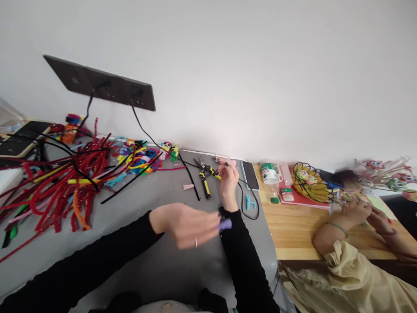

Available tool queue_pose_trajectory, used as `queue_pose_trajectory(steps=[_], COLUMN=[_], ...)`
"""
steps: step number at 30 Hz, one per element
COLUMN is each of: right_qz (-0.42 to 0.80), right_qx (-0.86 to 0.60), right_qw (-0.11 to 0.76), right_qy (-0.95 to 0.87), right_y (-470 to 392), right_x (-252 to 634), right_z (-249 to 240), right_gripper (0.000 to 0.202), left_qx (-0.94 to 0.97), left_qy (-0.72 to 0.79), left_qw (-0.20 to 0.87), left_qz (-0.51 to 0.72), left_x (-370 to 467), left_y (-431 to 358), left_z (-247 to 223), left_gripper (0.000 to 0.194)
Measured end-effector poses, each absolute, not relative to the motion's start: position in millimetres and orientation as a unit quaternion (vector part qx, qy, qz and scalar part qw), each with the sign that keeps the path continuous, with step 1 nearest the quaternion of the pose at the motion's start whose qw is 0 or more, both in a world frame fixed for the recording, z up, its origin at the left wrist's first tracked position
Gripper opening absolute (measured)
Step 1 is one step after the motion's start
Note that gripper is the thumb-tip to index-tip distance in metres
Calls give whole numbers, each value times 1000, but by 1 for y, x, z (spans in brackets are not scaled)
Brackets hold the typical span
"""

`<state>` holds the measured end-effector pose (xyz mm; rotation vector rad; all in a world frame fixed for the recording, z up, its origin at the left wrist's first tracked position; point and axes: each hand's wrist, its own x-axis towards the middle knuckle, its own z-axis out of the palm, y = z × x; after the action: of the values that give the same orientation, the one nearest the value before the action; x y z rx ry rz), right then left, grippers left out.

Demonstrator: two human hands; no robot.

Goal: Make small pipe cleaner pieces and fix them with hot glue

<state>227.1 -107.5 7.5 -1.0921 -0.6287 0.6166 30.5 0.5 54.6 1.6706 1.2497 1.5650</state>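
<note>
In the head view, my left hand (182, 224) is blurred by motion above the grey tabletop, with a ring on one finger. Its fingertips are closed on a small purple piece (225, 224), apparently fuzzy, with something dark beside it. This piece overlaps my right forearm in the view. My right hand (229, 179) reaches towards the wall, its fingers curled beside a pink object (232, 161) they partly hide. What lies within those fingers is unclear. Yellow-and-black pliers (205, 180) lie open just left of this hand, near a small pink piece (188, 187).
Red and other pipe cleaners (61, 187) cover the left side. Small fuzzy figures (166, 148) sit along the wall. A phone (250, 175), a cable loop and a blue piece (250, 202) lie right. A co-worker's hands (355, 213) rest by a wire basket (309, 184).
</note>
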Motion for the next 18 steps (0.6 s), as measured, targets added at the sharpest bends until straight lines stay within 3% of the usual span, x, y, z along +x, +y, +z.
queue_pose_trajectory(steps=[2, 8, 13, 18], right_qz=[292, 341, 406, 418], right_qx=[-500, -490, -473, -476], right_qw=[758, 729, 687, 659], right_qy=[-298, -334, -373, -405], right_y=[-108, -109, -108, -109], right_x=[226, 218, 212, 208], right_z=[8, 10, 7, 8], right_gripper=[23, 26, 41, 42], left_qx=[620, 649, 626, 617], left_qy=[465, 322, 303, 308], left_qw=[261, 463, 529, 550], left_qz=[575, 511, 486, 472], left_x=[33, 45, 52, 46], left_y=[-3, -39, -38, -28], left_z=[50, 26, 9, -2], left_gripper=[40, 26, 40, 43])
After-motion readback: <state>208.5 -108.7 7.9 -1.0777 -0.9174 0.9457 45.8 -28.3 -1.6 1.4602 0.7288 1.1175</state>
